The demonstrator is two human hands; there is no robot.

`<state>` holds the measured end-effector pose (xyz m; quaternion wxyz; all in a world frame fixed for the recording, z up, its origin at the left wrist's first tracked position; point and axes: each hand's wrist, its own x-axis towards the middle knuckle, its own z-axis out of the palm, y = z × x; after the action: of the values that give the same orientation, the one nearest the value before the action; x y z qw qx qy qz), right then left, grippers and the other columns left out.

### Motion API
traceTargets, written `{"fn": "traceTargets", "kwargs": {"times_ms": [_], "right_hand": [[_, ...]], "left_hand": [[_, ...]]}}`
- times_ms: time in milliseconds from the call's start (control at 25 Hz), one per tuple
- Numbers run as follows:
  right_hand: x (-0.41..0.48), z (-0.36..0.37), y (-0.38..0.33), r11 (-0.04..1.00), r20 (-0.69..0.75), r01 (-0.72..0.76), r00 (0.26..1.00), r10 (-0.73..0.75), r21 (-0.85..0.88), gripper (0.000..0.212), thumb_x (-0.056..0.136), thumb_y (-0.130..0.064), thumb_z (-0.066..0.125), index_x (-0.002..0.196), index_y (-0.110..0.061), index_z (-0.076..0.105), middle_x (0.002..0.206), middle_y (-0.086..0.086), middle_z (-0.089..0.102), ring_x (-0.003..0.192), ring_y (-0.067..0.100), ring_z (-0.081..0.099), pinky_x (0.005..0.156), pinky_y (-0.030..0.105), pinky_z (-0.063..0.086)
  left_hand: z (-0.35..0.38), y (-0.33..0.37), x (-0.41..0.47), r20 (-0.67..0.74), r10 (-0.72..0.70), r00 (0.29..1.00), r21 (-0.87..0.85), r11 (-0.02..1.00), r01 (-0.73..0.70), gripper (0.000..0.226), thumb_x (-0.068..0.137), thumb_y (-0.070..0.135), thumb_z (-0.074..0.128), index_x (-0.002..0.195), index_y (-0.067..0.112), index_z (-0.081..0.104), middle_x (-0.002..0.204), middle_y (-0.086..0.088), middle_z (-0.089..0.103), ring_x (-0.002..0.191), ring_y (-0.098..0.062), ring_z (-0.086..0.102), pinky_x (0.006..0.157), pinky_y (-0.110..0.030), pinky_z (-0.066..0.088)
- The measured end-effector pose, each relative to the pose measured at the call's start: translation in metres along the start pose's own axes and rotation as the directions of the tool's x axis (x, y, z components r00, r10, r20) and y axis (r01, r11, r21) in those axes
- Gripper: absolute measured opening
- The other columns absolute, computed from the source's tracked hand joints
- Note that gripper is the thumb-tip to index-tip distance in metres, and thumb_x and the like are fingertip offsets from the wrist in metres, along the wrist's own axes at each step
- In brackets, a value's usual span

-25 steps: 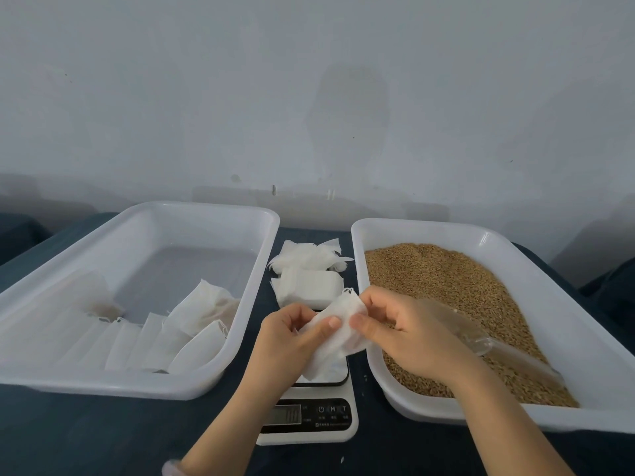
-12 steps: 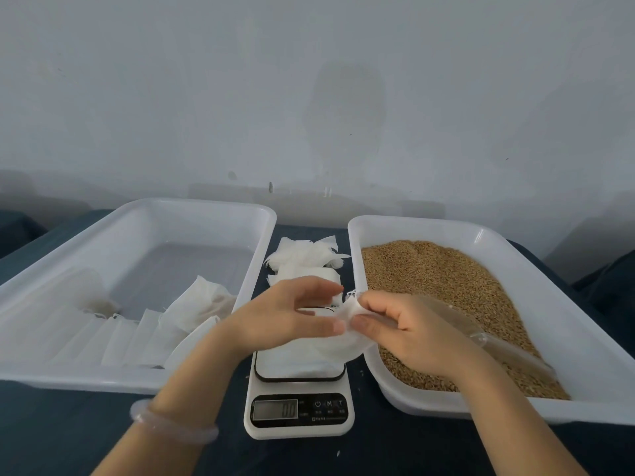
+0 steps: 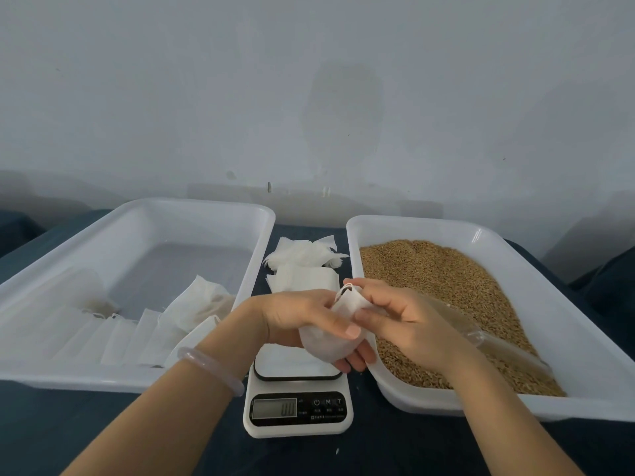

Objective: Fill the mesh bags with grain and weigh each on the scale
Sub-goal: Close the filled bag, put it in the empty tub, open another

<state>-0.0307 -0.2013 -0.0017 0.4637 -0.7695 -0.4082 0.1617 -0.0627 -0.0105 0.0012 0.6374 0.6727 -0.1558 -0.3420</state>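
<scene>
Two grips are sharing one mesh bag [image 3: 330,341]: the left grip [image 3: 302,317] is wrapping fingers and thumb round the bag's body, while the right grip [image 3: 405,324] is pinching the mouth and drawing it open upward. The bag is hanging just above the platform of the scale [image 3: 299,410], near the middle of the worktop's front edge; whether it is holding grain yet I cannot tell. A clear scoop [image 3: 505,345] is lying across the grain [image 3: 446,280] in the grain tray [image 3: 429,403] toward the right edge; whether the right grip is also holding it is unclear. Spare bags [image 3: 302,269] are lying behind the scale.

Such thin mesh is probably going limp easily: if the pinch is slipping, the mouth may be collapsing, and poured grain would be scattering over the scale and worktop, spoiling the reading.

Against half a second ago, the left grip is now cupping the bag from below instead of reaching across its top, and the bag is sitting lower.
</scene>
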Motion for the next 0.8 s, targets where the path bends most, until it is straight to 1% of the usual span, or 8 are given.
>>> {"fn": "traceTargets", "kwargs": {"times_ms": [160,240,320,400,480,600,720,800], "right_hand": [[-0.004,-0.005,-0.003,0.993,-0.026,0.018,0.999,-0.022,-0.115,0.017,0.090,-0.045,0.051,0.085,-0.037,0.064,0.118,-0.021,0.061,0.133,-0.011,0.028,0.107,0.047,0.034],[-0.007,-0.006,-0.005,0.990,-0.021,0.007,1.000,-0.010,-0.138,0.023,0.084,-0.056,0.048,0.079,-0.038,0.062,0.121,-0.020,0.060,0.133,-0.012,0.026,0.107,0.044,0.035],[-0.009,-0.006,-0.008,0.983,-0.002,0.037,0.999,-0.038,-0.181,0.038,0.079,-0.062,0.046,0.080,-0.027,0.062,0.116,-0.023,0.062,0.132,-0.013,0.027,0.106,0.042,0.037],[-0.010,-0.006,-0.011,0.972,0.011,0.052,0.999,-0.051,-0.228,0.042,0.078,-0.064,0.046,0.085,-0.028,0.066,0.121,-0.024,0.059,0.132,-0.015,0.026,0.106,0.041,0.037],[-0.009,-0.006,-0.013,0.974,0.008,0.053,0.999,-0.052,-0.221,0.031,0.082,-0.057,0.049,0.091,-0.033,0.068,0.124,-0.022,0.058,0.131,-0.015,0.027,0.106,0.039,0.036],[-0.010,-0.006,-0.009,0.973,-0.035,0.027,0.999,-0.036,-0.229,0.015,0.090,-0.037,0.055,0.093,-0.029,0.067,0.124,-0.019,0.057,0.131,-0.013,0.029,0.105,0.035,0.037],[-0.018,-0.024,-0.003,0.973,-0.086,-0.040,0.996,0.021,-0.229,0.020,0.085,-0.050,0.050,0.101,-0.047,0.062,0.114,-0.032,0.059,0.113,-0.015,0.048,0.089,0.016,0.045],[-0.028,-0.052,0.016,0.938,-0.234,-0.181,0.966,0.113,-0.296,0.021,0.086,-0.043,0.053,0.106,-0.047,0.058,0.110,-0.030,0.061,0.104,-0.010,0.055,0.079,0.011,0.046]], "left_hand": [[-0.001,-0.003,-0.001,-0.155,-0.014,0.988,0.065,0.998,0.024,0.020,0.077,0.018,0.066,0.093,0.011,0.059,0.082,-0.004,0.066,0.066,-0.014,0.063,0.063,-0.025,0.054],[-0.003,-0.001,-0.007,-0.139,-0.031,0.990,0.117,0.992,0.048,0.023,0.077,0.017,0.066,0.099,0.012,0.057,0.090,-0.006,0.067,0.074,-0.016,0.065,0.072,-0.028,0.055],[-0.008,0.007,-0.013,-0.058,-0.061,0.996,0.208,0.976,0.071,0.041,0.072,0.021,0.075,0.106,0.011,0.056,0.105,-0.010,0.064,0.090,-0.019,0.064,0.085,-0.034,0.053],[-0.011,0.017,-0.014,0.011,-0.056,0.998,0.189,0.981,0.052,0.060,0.063,0.029,0.083,0.111,0.006,0.055,0.109,-0.013,0.061,0.098,-0.024,0.062,0.091,-0.036,0.050],[-0.010,0.022,-0.008,0.053,-0.065,0.996,0.142,0.988,0.057,0.048,0.069,0.021,0.077,0.109,0.003,0.057,0.101,-0.010,0.066,0.092,-0.024,0.064,0.087,-0.037,0.051],[-0.004,0.017,0.002,-0.007,-0.116,0.993,0.181,0.977,0.115,0.019,0.075,0.004,0.064,0.094,0.008,0.061,0.080,-0.003,0.068,0.069,-0.016,0.067,0.070,-0.031,0.057],[0.000,0.010,0.005,-0.110,-0.106,0.988,0.171,0.977,0.124,0.021,0.072,0.004,0.067,0.092,0.009,0.061,0.069,0.000,0.062,0.057,-0.013,0.060,0.062,-0.029,0.055],[0.002,0.007,0.004,-0.194,-0.048,0.980,0.159,0.984,0.080,0.023,0.071,0.010,0.069,0.093,0.010,0.061,0.067,0.002,0.061,0.056,-0.013,0.059,0.061,-0.028,0.054]]}}
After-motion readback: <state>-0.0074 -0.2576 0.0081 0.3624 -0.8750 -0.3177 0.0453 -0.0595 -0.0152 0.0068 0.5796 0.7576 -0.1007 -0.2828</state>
